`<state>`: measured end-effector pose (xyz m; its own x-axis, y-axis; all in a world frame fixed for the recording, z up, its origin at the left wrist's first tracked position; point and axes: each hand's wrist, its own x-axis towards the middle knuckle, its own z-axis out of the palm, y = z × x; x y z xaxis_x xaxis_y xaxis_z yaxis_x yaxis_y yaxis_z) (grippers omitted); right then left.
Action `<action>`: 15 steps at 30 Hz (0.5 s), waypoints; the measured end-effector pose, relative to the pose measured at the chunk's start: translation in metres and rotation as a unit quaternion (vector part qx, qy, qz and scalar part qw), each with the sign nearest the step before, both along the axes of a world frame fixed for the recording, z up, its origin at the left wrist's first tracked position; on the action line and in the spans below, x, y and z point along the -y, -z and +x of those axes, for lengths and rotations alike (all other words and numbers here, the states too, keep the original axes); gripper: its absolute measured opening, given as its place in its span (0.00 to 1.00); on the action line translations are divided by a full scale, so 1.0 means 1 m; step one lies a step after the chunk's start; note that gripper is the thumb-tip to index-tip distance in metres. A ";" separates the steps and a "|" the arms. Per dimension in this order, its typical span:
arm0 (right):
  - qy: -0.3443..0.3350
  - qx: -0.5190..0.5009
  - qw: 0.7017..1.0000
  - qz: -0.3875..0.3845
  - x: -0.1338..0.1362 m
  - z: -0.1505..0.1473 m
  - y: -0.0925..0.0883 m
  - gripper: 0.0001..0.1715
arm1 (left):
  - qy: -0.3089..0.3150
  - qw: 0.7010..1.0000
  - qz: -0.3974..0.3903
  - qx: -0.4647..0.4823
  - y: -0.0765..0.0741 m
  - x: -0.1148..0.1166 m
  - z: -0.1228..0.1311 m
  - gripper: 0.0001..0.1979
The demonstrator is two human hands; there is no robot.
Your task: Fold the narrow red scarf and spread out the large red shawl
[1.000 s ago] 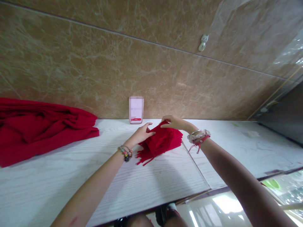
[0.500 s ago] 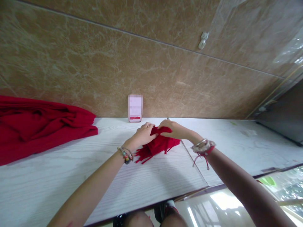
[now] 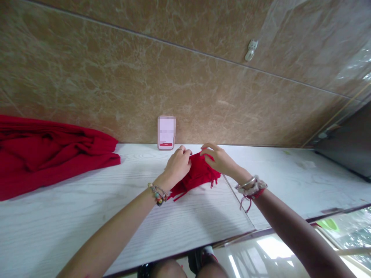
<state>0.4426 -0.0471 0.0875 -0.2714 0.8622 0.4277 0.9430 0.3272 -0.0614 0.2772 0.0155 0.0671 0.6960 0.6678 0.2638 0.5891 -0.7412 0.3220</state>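
A small red fringed cloth point(image 3: 198, 172), perhaps a scarf or a bundle of its tassels, lies on the white wood-grain table in front of me. My left hand point(image 3: 179, 164) is closed on its upper left edge, fingers curled. At the upper right edge, the bent fingers of my right hand point(image 3: 218, 159) hold the fabric between them; the fingertips are partly hidden. Loose strands hang from the cloth's near and right sides. Both wrists wear bracelets.
A large heap of red fabric point(image 3: 58, 158) covers the table's left end. A phone point(image 3: 166, 133) leans against the brown marbled wall point(image 3: 116, 85). A white cat-shaped hook point(image 3: 251, 50) is fixed higher up. The table's front edge is just before my knees; a dark panel point(image 3: 348, 143) stands at right.
My left hand has turned and curled tighter over the cloth. My right hand has shifted slightly right, widening the gap between the hands, and more of the cloth's upper edge shows.
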 end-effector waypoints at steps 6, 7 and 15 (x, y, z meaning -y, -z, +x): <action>-0.014 0.024 0.992 -0.119 0.006 0.008 0.017 0.25 | 0.091 0.993 -0.048 -0.057 0.000 0.009 -0.001 0.13; 0.000 0.032 0.989 -0.142 0.005 0.015 0.018 0.28 | 0.100 0.991 -0.053 -0.067 0.001 0.009 -0.002 0.15; 0.105 -0.002 0.990 -0.089 -0.007 0.046 0.002 0.29 | 0.096 0.984 -0.071 -0.131 0.006 0.006 -0.007 0.29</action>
